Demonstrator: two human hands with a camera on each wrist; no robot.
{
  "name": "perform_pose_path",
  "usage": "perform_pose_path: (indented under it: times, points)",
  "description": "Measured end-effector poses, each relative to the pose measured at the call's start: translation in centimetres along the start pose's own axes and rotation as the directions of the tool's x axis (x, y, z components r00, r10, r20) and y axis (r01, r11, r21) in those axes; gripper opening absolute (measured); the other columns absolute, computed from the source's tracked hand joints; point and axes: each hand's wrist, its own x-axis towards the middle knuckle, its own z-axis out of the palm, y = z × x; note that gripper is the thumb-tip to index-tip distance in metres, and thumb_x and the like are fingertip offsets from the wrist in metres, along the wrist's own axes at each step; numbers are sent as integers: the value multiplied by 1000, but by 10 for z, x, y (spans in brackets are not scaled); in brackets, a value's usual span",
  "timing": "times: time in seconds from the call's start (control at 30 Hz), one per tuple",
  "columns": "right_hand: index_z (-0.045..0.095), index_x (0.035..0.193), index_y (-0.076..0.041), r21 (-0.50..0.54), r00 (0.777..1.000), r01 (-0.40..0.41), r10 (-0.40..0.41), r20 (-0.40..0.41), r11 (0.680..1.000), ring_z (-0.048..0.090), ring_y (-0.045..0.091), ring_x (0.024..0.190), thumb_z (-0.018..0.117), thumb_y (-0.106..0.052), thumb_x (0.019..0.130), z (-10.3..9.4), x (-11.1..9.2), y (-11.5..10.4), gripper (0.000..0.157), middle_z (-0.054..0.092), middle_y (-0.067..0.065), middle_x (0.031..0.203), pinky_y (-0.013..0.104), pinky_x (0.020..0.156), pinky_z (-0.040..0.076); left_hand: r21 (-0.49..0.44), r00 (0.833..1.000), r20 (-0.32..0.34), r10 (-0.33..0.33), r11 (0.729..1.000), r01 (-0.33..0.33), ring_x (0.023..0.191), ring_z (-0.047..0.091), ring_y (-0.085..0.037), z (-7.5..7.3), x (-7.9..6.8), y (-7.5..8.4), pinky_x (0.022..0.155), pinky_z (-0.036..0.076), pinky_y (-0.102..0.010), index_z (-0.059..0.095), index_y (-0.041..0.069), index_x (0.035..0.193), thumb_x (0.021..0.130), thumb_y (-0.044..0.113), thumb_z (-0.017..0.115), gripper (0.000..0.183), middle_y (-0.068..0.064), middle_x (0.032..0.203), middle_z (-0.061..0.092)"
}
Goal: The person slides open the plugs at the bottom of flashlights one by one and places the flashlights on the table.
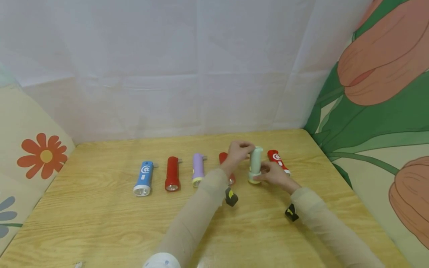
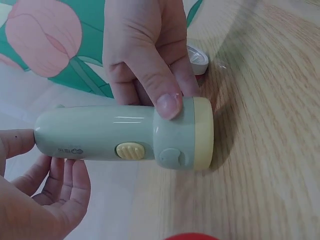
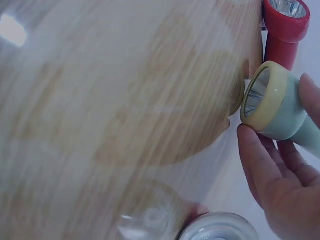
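Both hands are on a pale green flashlight with a cream rim and a cream slide switch. It is held nearly upright, lens end down. In the right wrist view its lens faces the wooden tabletop; I cannot tell if the rim touches the wood. My left hand pinches the tail end at the top, fingertips against it. My right hand grips the wide head, thumb on one side and fingers on the other. A red flashlight, partly covered by the left arm, lies left of it. Another red flashlight with a white rim lies to the right.
Farther left on the wooden table lie a blue flashlight, a red flashlight and a purple flashlight, lens ends toward me. A white cloth hangs behind. A flower-printed panel borders the right side.
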Motion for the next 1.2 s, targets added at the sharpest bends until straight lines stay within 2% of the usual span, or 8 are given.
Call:
perform_pose_path:
  times: [0.13, 0.23, 0.53, 0.77, 0.93, 1.03, 1.2]
  points:
    - [59, 107, 6, -22, 999, 38, -39, -14, 999, 59, 26, 90, 78, -16, 71, 2, 1, 0, 47, 63, 15, 99, 38, 75, 49, 26, 999, 17, 41, 999, -42, 73, 57, -12, 1, -3, 1, 67, 54, -31, 67, -3, 93, 82, 7, 63, 15, -8, 86, 65]
    - [59, 108, 6, -28, 998, 54, -54, -14, 998, 60, 28, 91, 78, -16, 70, 2, 2, 0, 48, 64, 16, 100, 40, 77, 49, 31, 998, 14, 56, 998, -57, 74, 57, -12, 1, -5, 1, 69, 54, -33, 67, -3, 93, 82, 7, 64, 15, -7, 86, 64]
    - [58, 113, 3, -73, 999, 35, -35, -2, 997, 60, 30, 94, 78, -18, 71, 3, 4, 0, 51, 63, 17, 105, 44, 82, 48, 51, 998, 15, 68, 996, -68, 76, 55, -12, -3, -11, 0, 74, 52, -39, 65, -2, 97, 81, 9, 66, 19, -7, 88, 63]
    - [58, 110, 5, -75, 999, 37, -38, 1, 996, 60, 32, 93, 79, -16, 68, 4, 4, 0, 51, 63, 19, 104, 43, 81, 48, 30, 997, 53, 48, 998, -50, 77, 55, -11, -5, -17, -3, 71, 52, -34, 65, 0, 97, 79, 12, 69, 21, -3, 87, 63]
    - [56, 108, 8, -81, 999, 39, -39, 5, 996, 61, 33, 91, 80, -15, 67, 5, 3, 0, 53, 62, 21, 102, 40, 78, 51, 55, 997, 59, 38, 998, -42, 74, 55, -10, -4, -21, -3, 76, 51, -41, 67, 2, 94, 79, 12, 70, 18, -3, 85, 63]
    - [54, 107, 8, -89, 998, 56, -55, 14, 995, 60, 34, 91, 80, -15, 68, 5, 2, 0, 53, 61, 21, 101, 41, 77, 51, 81, 998, 52, 36, 996, -40, 73, 55, -9, -3, -24, -2, 74, 52, -40, 67, 3, 92, 79, 12, 70, 16, -2, 84, 64]
    - [52, 110, 8, -94, 998, 69, -67, 21, 993, 59, 34, 92, 80, -16, 68, 4, 0, -1, 56, 61, 21, 102, 42, 78, 50, 102, 998, 58, 36, 994, -42, 75, 56, -9, -2, -26, -2, 64, 51, -25, 68, 3, 92, 79, 12, 70, 16, -2, 85, 65]
